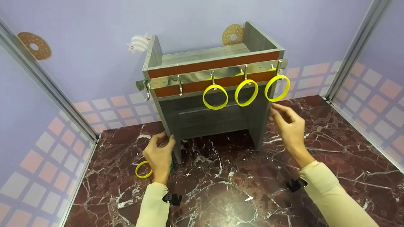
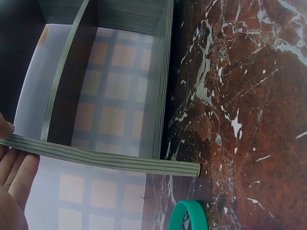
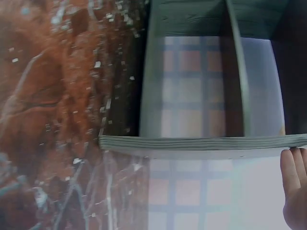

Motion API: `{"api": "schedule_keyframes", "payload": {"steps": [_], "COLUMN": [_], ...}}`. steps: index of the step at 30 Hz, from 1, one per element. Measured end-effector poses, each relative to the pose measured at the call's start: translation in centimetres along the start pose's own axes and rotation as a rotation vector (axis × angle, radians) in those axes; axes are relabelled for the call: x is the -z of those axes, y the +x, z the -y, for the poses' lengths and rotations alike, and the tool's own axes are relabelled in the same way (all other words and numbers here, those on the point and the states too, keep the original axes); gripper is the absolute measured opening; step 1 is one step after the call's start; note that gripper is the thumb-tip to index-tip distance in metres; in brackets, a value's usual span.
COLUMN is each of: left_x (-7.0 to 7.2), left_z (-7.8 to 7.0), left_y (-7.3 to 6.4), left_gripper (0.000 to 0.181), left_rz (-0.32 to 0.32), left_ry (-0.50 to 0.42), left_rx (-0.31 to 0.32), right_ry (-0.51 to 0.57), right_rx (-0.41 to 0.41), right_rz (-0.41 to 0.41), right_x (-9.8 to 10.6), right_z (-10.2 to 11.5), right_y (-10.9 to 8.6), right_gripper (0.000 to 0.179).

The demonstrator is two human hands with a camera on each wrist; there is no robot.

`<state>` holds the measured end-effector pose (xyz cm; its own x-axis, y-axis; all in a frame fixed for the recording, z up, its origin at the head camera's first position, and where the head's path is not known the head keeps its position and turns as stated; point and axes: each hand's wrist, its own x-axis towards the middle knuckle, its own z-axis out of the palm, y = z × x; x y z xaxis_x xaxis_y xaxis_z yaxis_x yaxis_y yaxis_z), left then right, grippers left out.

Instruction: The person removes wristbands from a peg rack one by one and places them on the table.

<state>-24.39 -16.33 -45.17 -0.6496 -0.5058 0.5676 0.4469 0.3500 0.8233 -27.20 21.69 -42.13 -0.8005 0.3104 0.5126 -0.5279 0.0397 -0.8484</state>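
A small grey wooden shelf [image 1: 214,122] stands on the marbled table. My left hand [image 1: 160,153] pinches the front edge of its left side panel [image 2: 105,160], thumb inside and fingers outside. On the other side, my right hand [image 1: 289,126] touches the outer face of the right side panel [image 3: 206,143] with extended fingers; its thumb is outside the right wrist view. A metal hook rail [image 1: 195,76] runs across the shelf's top front. Three yellow rings hang from it: one [image 1: 215,97] near the middle, another [image 1: 246,92] beside it, the last [image 1: 277,88] at the right.
Another yellow ring [image 1: 144,169] lies on the table [image 1: 221,195] by my left wrist. A green ring [image 2: 188,215] is close to the left panel's foot. The two leftmost hooks, including one [image 1: 180,85], carry no ring. Lilac walls with metal corner posts [image 1: 356,50] enclose the table.
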Motion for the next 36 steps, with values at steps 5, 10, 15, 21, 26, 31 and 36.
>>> {"api": "schedule_keyframes", "payload": {"steps": [5,10,15,21,26,31,36], "left_x": [0.0,-0.1,-0.1,-0.1,-0.1,-0.2,-0.3], "left_z": [-0.1,-0.1,0.0,0.1,0.0,0.1,0.3], "left_y": [0.0,0.0,0.0,0.0,-0.1,-0.1,-0.1], "left_gripper": [0.016,0.015,0.015,0.015,0.015,0.015,0.015], "left_rz": [-0.003,-0.009,-0.010,-0.006,-0.004,-0.007,-0.012], "left_ry": [-0.004,-0.011,-0.010,-0.017,-0.012,0.005,0.000], "left_rx": [0.001,-0.003,-0.011,-0.013,-0.008,-0.003,-0.001], "right_ry": [0.153,0.306,0.412,0.542,0.529,0.473,0.497], "right_rx": [-0.017,-0.047,-0.055,-0.047,-0.032,-0.010,0.006], "right_rz": [-0.005,-0.023,-0.035,-0.031,-0.060,-0.091,-0.111], "right_x": [-0.1,-0.2,-0.4,-0.5,-0.4,-0.4,-0.4], "right_z": [1.0,2.3,3.8,5.1,5.5,5.9,6.8], "right_y": [0.6,1.2,2.0,2.6,2.6,2.7,2.8], "right_gripper": [0.022,0.017,0.019,0.023,0.021,0.019,0.019]}}
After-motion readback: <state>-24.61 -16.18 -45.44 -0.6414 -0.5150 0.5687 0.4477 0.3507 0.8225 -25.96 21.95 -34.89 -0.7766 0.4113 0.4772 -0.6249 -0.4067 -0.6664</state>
